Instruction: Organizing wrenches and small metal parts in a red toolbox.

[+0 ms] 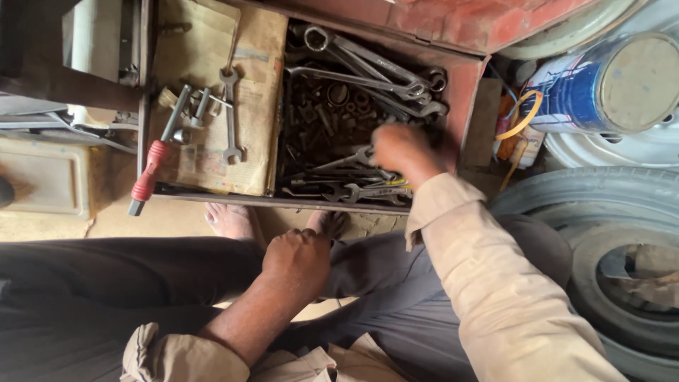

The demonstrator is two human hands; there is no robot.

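My right hand (402, 150) reaches into the right half of a red metal toolbox (472, 78), fingers down among dark nuts, bolts and wrenches (368, 78). The hand is blurred, so whether it grips anything does not show. My left hand (297, 256) rests curled on my knee, fingers closed, nothing seen in it. Both sleeves are tan. My bare feet (230, 219) stand just in front of the box.
The left tray (212, 71), lined with paper, holds a double-ended wrench (230, 117), sockets and a red-handled tool (150, 173). A blue tin can (608, 81), yellow cord (516, 117) and a tyre (615, 262) lie at the right.
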